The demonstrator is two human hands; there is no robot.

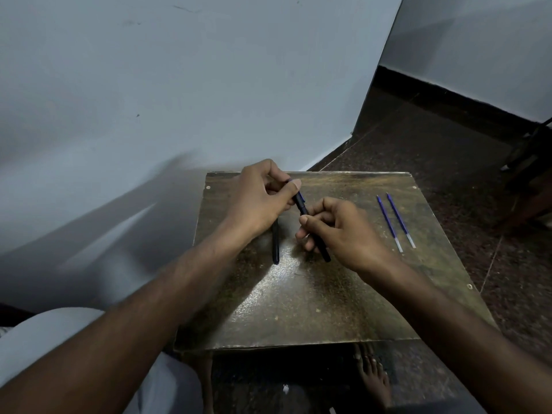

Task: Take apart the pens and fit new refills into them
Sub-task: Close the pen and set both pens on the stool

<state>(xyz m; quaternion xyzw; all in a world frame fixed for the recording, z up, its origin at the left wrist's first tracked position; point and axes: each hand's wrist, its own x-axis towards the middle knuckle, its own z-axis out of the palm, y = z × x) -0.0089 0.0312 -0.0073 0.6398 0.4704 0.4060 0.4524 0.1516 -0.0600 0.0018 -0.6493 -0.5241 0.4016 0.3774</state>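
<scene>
A black pen [302, 207] is held slanted above the small brown table [313, 294], gripped at both ends. My left hand [260, 198] pinches its upper end, where a bit of blue shows. My right hand [340, 228] is closed around its lower half, and the pen's black tip sticks out below the fingers. A second dark pen [275, 243] lies on the table under my left wrist, partly hidden. Two blue refills [395, 222] lie side by side on the table's right part, apart from both hands.
The table stands against a pale blue wall [179, 85] on the left. Dark speckled floor [448, 144] lies to the right and beyond. My bare foot [375, 380] shows under the table's front edge, and a knee in light cloth [59, 339] sits at bottom left.
</scene>
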